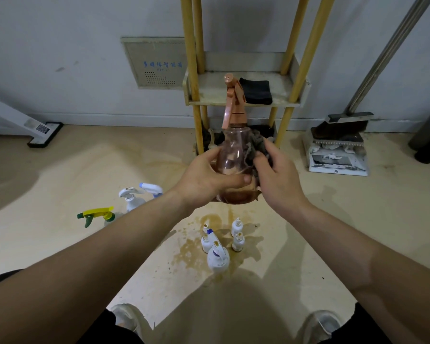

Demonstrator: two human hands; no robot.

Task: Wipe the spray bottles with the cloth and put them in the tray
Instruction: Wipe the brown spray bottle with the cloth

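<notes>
A clear pink plastic spray bottle (233, 155), gripped by the left hand (209, 180), is held upright in mid-air, orange head at 12 o'clock. A crumpled grey cloth (258, 145) is clutched against it by the right hand (276, 175).

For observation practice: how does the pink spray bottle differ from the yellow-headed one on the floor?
The pink bottle is held by the left hand while the right hand holds a grey cloth against it; the yellow-headed bottle stands on the floor. Its head is yellow and green, the pink bottle's pink. Both have triggers.
</notes>
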